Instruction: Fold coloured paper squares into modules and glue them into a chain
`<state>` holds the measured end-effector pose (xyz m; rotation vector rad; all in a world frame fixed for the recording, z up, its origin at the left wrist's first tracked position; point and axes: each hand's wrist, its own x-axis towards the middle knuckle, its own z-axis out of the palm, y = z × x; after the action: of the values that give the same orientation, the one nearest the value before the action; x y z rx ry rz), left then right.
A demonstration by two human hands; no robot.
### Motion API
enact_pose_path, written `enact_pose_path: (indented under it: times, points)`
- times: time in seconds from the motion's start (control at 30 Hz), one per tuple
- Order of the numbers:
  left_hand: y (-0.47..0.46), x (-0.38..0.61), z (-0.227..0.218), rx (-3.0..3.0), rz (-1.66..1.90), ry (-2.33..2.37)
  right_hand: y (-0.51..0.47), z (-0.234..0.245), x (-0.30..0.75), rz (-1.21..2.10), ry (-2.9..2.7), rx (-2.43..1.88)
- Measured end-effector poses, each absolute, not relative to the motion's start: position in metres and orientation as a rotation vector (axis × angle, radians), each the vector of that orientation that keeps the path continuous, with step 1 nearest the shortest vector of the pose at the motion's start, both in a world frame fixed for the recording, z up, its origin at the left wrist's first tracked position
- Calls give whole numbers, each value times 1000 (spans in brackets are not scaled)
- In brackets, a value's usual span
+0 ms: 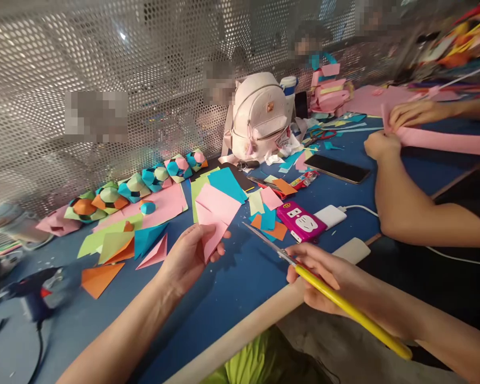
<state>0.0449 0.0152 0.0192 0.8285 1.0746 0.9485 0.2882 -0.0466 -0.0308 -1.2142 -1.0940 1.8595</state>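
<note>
My left hand (190, 256) holds a folded pink sheet of paper (214, 213) upright by its lower edge, over the blue table (232, 288). My right hand (324, 274) grips yellow-handled scissors (304, 272). Their metal blades point left toward the pink paper, with the tips a short way from it. The long yellow handle runs back along my right forearm.
Coloured paper sheets (120, 240) and a row of folded paper balls (140, 184) lie at the left. A glue gun (40, 290) sits at the near left. A white backpack (260, 114), phones (338, 168), a pink power strip (301, 220) and a co-worker's arms (408, 208) folding pink paper are at the right.
</note>
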Motion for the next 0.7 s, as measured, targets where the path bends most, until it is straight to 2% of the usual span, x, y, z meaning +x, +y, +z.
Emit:
enact_pose_path:
  times: [0.17, 0.7]
  points:
    - [7, 59, 23, 855, 935, 1034, -47, -18, 284, 1803, -1344, -1195]
    - [-5, 65, 21, 924, 941, 1116, -40, -1, 274, 1933, -1361, -1048]
